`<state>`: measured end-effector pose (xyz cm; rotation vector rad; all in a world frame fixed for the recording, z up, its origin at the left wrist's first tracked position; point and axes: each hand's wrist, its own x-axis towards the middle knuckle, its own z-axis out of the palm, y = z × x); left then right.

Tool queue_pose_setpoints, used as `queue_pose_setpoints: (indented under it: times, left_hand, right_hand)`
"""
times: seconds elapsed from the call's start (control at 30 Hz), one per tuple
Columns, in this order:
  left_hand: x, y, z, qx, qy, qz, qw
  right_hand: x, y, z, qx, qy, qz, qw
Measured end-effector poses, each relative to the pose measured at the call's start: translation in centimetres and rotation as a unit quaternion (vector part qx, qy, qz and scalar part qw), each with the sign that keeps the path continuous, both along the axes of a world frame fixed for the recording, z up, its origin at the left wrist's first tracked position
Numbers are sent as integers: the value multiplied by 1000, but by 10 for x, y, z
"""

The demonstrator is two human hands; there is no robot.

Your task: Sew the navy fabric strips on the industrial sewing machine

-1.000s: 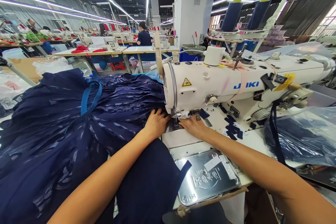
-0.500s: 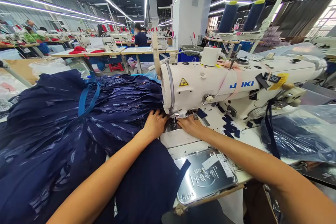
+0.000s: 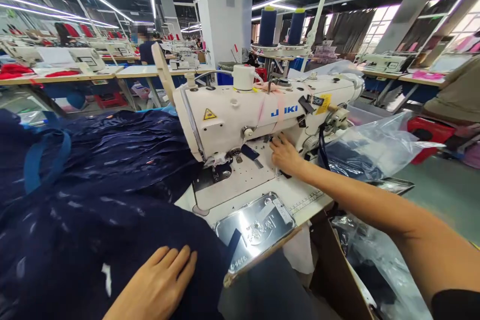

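My left hand [image 3: 161, 277] lies on the pleated navy fabric [image 3: 86, 230], its fingers stretched out over the cloth. Beneath the arm of the white sewing machine [image 3: 232, 115], my right hand [image 3: 287, 157] reaches onto the machine bed with curled fingers. Dark bits show around its fingertips, but what they pinch, if anything, is unclear. A small navy fabric piece [image 3: 249, 152] lies on the bed to the left of this hand. The presser foot [image 3: 215, 172] stands apart from both hands, with the fabric's edge to its left.
A shiny metal tin lid [image 3: 255, 232] with a navy strip on it sits at the table's front edge. Clear plastic bags [image 3: 375, 145] holding navy items are at the right. Two navy thread cones [image 3: 267, 27] stand behind the machine. A blue strap [image 3: 32, 165] crosses the fabric.
Both hands have left the presser foot. My left hand has come back toward me onto the fabric; my right hand has moved right under the machine arm. The view has turned right.
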<state>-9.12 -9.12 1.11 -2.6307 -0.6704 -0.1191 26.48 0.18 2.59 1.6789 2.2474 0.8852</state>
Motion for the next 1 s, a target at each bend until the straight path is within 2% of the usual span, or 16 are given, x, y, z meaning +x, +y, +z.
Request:
queue_pose_setpoints:
  times: [0.07,0.2,0.37,0.43,0.5,0.57,0.63,0.7,0.8,0.9,1.0]
  left_hand:
    - [8,-3,6,-10,43,13,999]
    - [19,1,18,-65,60,21,996]
    - [18,0,22,-100,66,39,992]
    - [19,-1,22,-98,67,44,992]
    - [20,-1,21,-83,72,44,993]
    - [22,-1,19,-58,83,32,994]
    - [23,-1,17,-35,92,12,995]
    - [22,-2,18,-25,91,3,996]
    - [20,-7,20,-22,91,26,995]
    - [21,-11,20,-3,112,40,993]
    - [20,-8,18,-20,108,17,994]
  right_hand:
    - [6,4,-3,-30,-19,-23,999]
    - [5,8,-5,-55,4,-51,997]
    - [-15,0,7,-6,52,-62,997]
    - [-32,-5,9,25,66,-7,998]
    - [-50,-9,7,31,65,92,993]
    - [-64,-11,1,13,57,190,980]
    - [-72,-10,-8,-17,55,248,967]
    - [-71,-8,-16,-46,66,262,962]
    - [-62,-3,-25,-66,96,275,954]
    - [-55,-1,-28,-65,135,292,945]
    - [-55,-2,-27,-58,163,274,946]
